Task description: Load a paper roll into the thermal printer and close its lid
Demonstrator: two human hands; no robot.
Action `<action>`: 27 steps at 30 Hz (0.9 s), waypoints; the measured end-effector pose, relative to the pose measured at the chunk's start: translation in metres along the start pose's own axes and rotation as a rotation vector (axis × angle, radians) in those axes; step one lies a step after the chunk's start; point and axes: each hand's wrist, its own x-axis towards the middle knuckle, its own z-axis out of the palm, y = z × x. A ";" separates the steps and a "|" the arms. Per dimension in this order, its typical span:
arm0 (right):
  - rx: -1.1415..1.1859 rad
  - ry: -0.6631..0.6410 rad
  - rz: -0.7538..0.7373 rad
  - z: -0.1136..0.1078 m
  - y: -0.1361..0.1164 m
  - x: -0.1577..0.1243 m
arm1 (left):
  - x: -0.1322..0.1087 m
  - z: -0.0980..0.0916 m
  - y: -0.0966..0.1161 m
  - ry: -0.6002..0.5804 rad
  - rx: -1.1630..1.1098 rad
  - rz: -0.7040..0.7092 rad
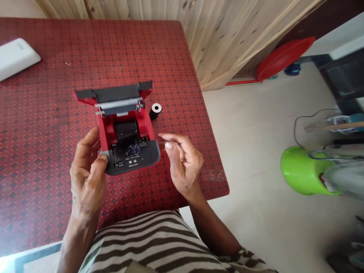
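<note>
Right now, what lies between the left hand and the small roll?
The red-and-black device, lid raised, lies between the left hand and the roll in the head view.

Glare hazes the tabletop (173, 72) at lower left; the lower-right corner blurs.

The counter (136, 57) has rounded corners and a red surface patterned with small dark diamonds. A white, round-edged case (17, 57) lies at its far left, cut off by the view. A small dark roll (155, 114) with a white, holed end stands toward the right side.
</note>
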 end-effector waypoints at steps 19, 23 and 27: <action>-0.953 -1.011 -0.351 0.084 -0.076 0.112 | 0.010 -0.016 -0.024 -0.121 0.070 0.247; -0.985 -1.033 -0.356 0.079 -0.077 0.111 | 0.009 -0.017 -0.024 -0.112 0.081 0.235; -0.994 -0.975 -0.328 0.073 -0.079 0.107 | 0.008 -0.017 -0.024 -0.101 0.110 0.216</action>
